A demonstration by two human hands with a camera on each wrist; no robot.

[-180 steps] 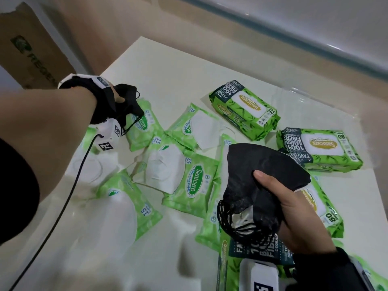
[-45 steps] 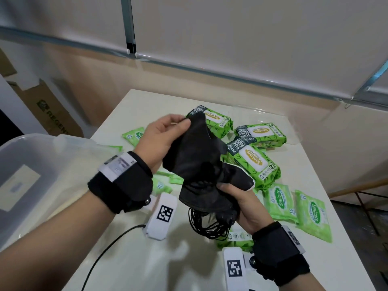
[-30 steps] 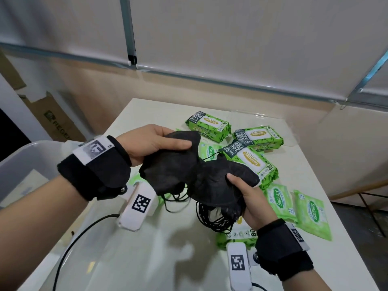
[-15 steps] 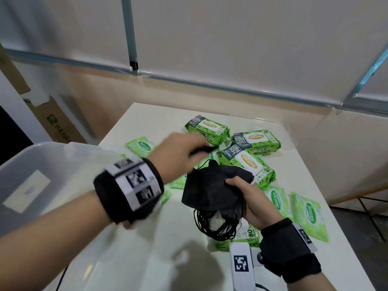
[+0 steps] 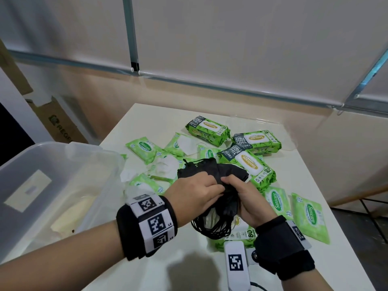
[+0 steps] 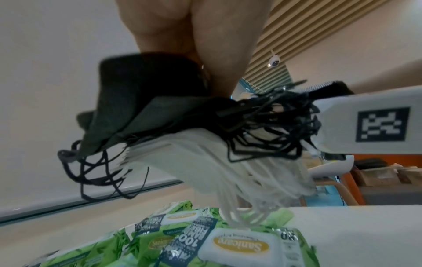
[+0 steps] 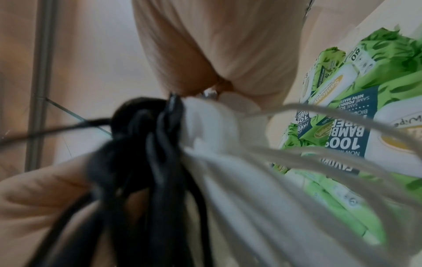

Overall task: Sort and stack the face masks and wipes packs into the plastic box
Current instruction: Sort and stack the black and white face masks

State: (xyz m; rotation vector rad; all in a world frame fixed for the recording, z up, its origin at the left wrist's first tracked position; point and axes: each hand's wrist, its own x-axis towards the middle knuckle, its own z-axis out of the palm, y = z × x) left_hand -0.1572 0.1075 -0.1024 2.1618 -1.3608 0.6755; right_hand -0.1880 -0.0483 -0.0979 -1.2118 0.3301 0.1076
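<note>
A bundle of black and white face masks [image 5: 212, 175] is gripped above the bench [image 5: 147, 267] by the curled fingers of the left hand [image 5: 193, 196] and right hand [image 5: 245, 198], while green wipes packs [image 5: 247, 164] are scattered beyond and the plastic box [image 5: 52, 185] is placed at the left.

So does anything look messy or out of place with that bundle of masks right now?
Yes. The mask bundle gripped by the left hand and right hand mixes black with white masks, and its ear loops dangle tangled.
</note>
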